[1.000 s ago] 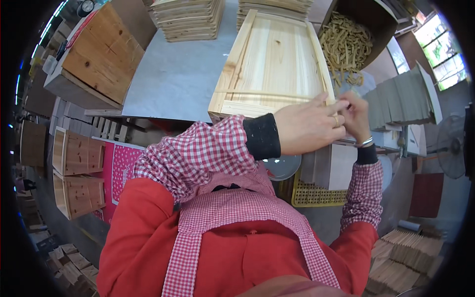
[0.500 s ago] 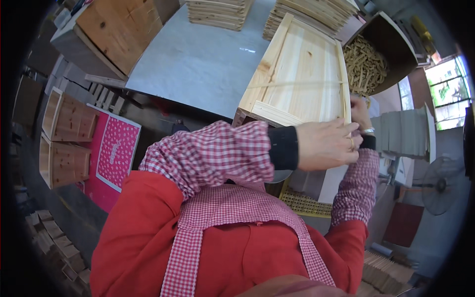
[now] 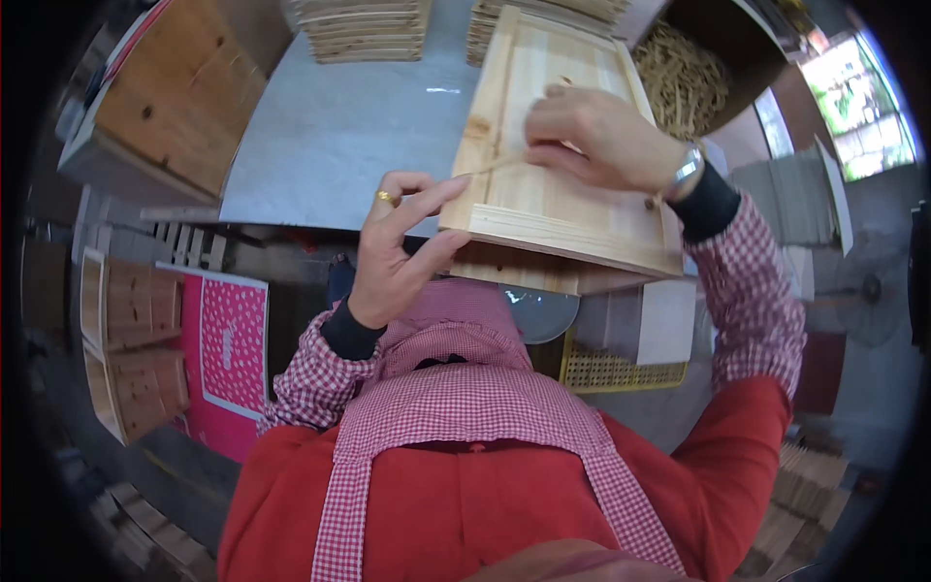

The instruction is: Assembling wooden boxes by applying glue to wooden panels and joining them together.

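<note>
Wooden box (image 3: 592, 206) points to twelve o'clock; thin band (image 3: 498, 165) runs toward two from left hand (image 3: 396, 247), fingers parted, to right hand (image 3: 621, 139), grip unclear

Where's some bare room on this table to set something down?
The grey tabletop is bare between the brown wooden box and pale wooden piece, below the slat stack. It's crowded rightward: the left hand and right hand are at that piece, with the strip carton beyond.
</note>
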Available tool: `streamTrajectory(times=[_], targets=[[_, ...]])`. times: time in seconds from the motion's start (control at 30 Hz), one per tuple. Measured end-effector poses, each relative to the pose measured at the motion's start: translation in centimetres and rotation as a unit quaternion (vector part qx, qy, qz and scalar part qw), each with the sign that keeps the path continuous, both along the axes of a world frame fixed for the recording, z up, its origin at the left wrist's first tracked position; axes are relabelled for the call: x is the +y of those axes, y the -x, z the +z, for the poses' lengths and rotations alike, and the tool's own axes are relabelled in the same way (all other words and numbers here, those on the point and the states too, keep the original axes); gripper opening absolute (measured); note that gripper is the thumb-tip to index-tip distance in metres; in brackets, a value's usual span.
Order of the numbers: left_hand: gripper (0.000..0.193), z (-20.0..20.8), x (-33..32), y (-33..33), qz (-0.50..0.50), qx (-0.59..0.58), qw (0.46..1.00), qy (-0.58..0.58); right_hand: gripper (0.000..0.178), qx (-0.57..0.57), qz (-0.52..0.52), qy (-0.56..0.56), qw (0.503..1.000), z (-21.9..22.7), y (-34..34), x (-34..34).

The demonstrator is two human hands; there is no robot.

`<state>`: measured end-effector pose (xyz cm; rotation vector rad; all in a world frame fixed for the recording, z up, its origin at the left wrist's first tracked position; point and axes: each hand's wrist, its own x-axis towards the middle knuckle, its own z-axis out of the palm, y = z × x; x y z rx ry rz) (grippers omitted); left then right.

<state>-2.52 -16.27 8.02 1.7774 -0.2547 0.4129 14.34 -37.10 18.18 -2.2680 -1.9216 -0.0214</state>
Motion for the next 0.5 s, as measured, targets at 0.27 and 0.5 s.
streamTrajectory(times=[0.27,0.5], targets=[[0.043,0.6,0.8,-1.3,-0.075,-0.059,0.995,-0.026,0.016,-0.017,-0.108,-0.049,0.993,-0.9,-7.7,-0.9],[0.038,0.1,2.6,-1.2,-0.111,-0.058,0.991,-0.036,0.017,0.061,-0.281,-0.272,0.918,-0.1,-9.6,-9.1]])
